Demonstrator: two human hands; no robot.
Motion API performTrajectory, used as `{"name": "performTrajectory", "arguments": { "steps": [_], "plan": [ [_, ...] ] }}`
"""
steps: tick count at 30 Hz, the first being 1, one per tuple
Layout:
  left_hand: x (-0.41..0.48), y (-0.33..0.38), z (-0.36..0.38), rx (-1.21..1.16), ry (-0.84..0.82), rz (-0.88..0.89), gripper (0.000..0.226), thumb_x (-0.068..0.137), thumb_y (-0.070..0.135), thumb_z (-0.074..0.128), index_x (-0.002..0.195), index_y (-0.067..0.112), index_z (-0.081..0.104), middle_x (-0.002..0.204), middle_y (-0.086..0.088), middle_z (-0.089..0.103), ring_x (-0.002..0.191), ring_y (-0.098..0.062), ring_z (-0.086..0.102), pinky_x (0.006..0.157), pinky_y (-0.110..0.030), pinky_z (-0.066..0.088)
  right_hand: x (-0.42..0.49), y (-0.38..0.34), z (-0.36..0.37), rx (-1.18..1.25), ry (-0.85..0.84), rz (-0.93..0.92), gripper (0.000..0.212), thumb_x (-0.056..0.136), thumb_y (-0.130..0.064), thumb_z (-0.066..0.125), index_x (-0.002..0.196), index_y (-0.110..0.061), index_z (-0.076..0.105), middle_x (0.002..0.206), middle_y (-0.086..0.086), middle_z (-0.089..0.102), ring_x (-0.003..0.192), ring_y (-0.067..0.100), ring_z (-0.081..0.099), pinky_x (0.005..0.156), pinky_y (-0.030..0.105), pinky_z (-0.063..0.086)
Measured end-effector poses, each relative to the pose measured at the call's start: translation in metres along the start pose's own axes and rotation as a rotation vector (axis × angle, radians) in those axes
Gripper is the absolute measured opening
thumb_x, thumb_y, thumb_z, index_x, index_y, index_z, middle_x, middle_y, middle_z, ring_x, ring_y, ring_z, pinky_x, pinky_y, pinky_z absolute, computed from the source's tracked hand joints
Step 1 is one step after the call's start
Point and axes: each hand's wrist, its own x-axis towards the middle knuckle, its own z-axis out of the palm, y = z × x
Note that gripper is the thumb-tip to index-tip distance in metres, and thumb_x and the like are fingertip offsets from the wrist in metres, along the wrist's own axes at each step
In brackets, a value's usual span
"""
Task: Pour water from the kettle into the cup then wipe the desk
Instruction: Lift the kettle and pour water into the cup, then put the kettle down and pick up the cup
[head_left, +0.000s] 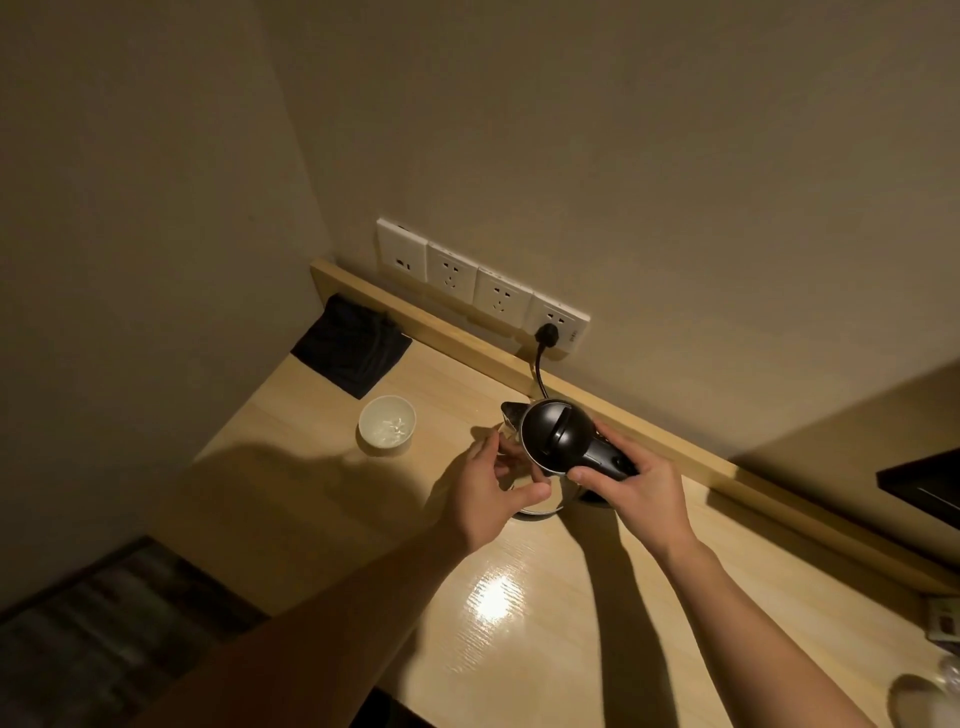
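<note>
A kettle (557, 435) with a black lid and steel body stands near the desk's back edge. My right hand (636, 493) is closed around its black handle. My left hand (491, 491) is cupped against the kettle's left side, fingers apart, touching the steel body. A white cup (387, 425) stands on the wooden desk (519, 623) to the left of the kettle, apart from both hands. A dark folded cloth (350, 347) lies in the far left corner of the desk.
A row of white wall sockets (480, 283) runs above the desk's raised back ledge; the kettle's black plug (545, 332) and cord sit in the rightmost one. A dark object (922, 480) juts in at the right. Small items (943, 623) lie at the desk's right edge.
</note>
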Motion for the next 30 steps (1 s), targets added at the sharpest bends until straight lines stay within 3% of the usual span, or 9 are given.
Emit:
{"name": "performTrajectory", "arguments": {
  "steps": [3, 6, 9, 11, 16, 20, 25, 27, 30],
  "plan": [
    [-0.003, 0.002, -0.012, 0.163, -0.010, 0.043, 0.060, 0.071, 0.060, 0.082, 0.121, 0.041, 0.055, 0.123, 0.014, 0.065, 0.117, -0.008, 0.061, 0.103, -0.046, 0.053, 0.000, -0.002, -0.004, -0.141, -0.017, -0.021, 0.085, 0.067, -0.065, 0.081, 0.143, -0.033, 0.060, 0.116, -0.011, 0.068, 0.109, 0.010, 0.063, 0.094, 0.033, 0.053],
    [-0.007, -0.002, -0.032, 0.210, 0.013, 0.016, 0.113, 0.067, 0.067, 0.081, 0.160, 0.032, 0.026, 0.159, -0.003, 0.044, 0.144, -0.026, 0.044, 0.115, -0.051, 0.044, -0.007, -0.008, -0.002, -0.376, 0.064, -0.075, 0.094, 0.073, -0.079, 0.067, 0.148, -0.025, 0.054, 0.113, -0.008, 0.052, 0.110, 0.017, 0.051, 0.095, 0.042, 0.050],
    [-0.014, -0.006, -0.060, 0.216, 0.102, 0.130, 0.109, 0.075, 0.037, 0.091, 0.162, 0.020, 0.027, 0.161, -0.009, 0.042, 0.147, -0.031, 0.041, 0.116, -0.054, 0.043, -0.013, -0.030, 0.006, -0.468, 0.247, -0.178, 0.087, 0.081, -0.077, 0.059, 0.142, -0.016, 0.059, 0.116, 0.000, 0.055, 0.110, 0.017, 0.046, 0.090, 0.041, 0.048],
    [-0.016, -0.015, -0.084, 0.271, 0.178, 0.221, 0.102, 0.075, 0.031, 0.092, 0.158, 0.014, 0.035, 0.155, -0.011, 0.050, 0.143, -0.032, 0.047, 0.113, -0.053, 0.047, -0.017, -0.053, 0.019, -0.454, 0.278, -0.282, 0.078, 0.083, -0.069, 0.060, 0.136, -0.012, 0.062, 0.116, 0.006, 0.061, 0.108, 0.013, 0.046, 0.087, 0.038, 0.048],
    [-0.011, -0.027, -0.152, 0.426, 0.189, 0.314, 0.095, 0.070, 0.046, 0.083, 0.148, 0.005, 0.050, 0.139, -0.013, 0.063, 0.127, -0.029, 0.061, 0.103, -0.036, 0.053, -0.022, -0.110, 0.076, -0.359, 0.023, -0.428, 0.062, 0.090, -0.057, 0.064, 0.136, -0.015, 0.060, 0.122, 0.002, 0.064, 0.109, 0.008, 0.056, 0.092, 0.025, 0.050],
    [0.003, -0.041, -0.197, 0.567, 0.145, 0.339, 0.098, 0.069, 0.053, 0.080, 0.147, 0.002, 0.049, 0.138, -0.016, 0.063, 0.124, -0.030, 0.064, 0.103, -0.038, 0.053, -0.009, -0.122, 0.133, -0.433, -0.169, -0.310, 0.071, 0.092, -0.055, 0.068, 0.149, -0.021, 0.046, 0.135, -0.002, 0.055, 0.116, 0.008, 0.057, 0.097, 0.029, 0.055],
    [0.023, -0.046, -0.225, 0.603, -0.007, 0.265, 0.106, 0.070, 0.032, 0.094, 0.154, 0.000, 0.038, 0.152, -0.019, 0.051, 0.140, -0.035, 0.050, 0.110, -0.032, 0.040, 0.019, -0.116, 0.185, -0.428, -0.252, -0.054, 0.094, 0.086, -0.048, 0.080, 0.159, -0.016, 0.029, 0.156, 0.005, 0.040, 0.139, 0.023, 0.048, 0.115, 0.038, 0.045],
    [0.034, -0.046, -0.228, 0.607, -0.067, 0.195, 0.108, 0.073, 0.032, 0.093, 0.158, 0.006, 0.032, 0.161, -0.013, 0.041, 0.148, -0.031, 0.040, 0.115, -0.030, 0.033, 0.030, -0.112, 0.197, -0.424, -0.267, 0.029, 0.104, 0.082, -0.046, 0.084, 0.161, -0.014, 0.025, 0.160, 0.007, 0.036, 0.143, 0.025, 0.044, 0.118, 0.038, 0.041],
    [0.051, -0.050, -0.224, 0.659, -0.141, 0.060, 0.107, 0.077, 0.038, 0.089, 0.161, 0.021, 0.026, 0.166, -0.002, 0.035, 0.150, -0.024, 0.035, 0.123, -0.041, 0.033, 0.043, -0.106, 0.209, -0.324, -0.284, 0.134, 0.112, 0.075, -0.045, 0.090, 0.161, -0.013, 0.026, 0.161, 0.008, 0.038, 0.144, 0.026, 0.044, 0.116, 0.040, 0.042]
  ]
}}
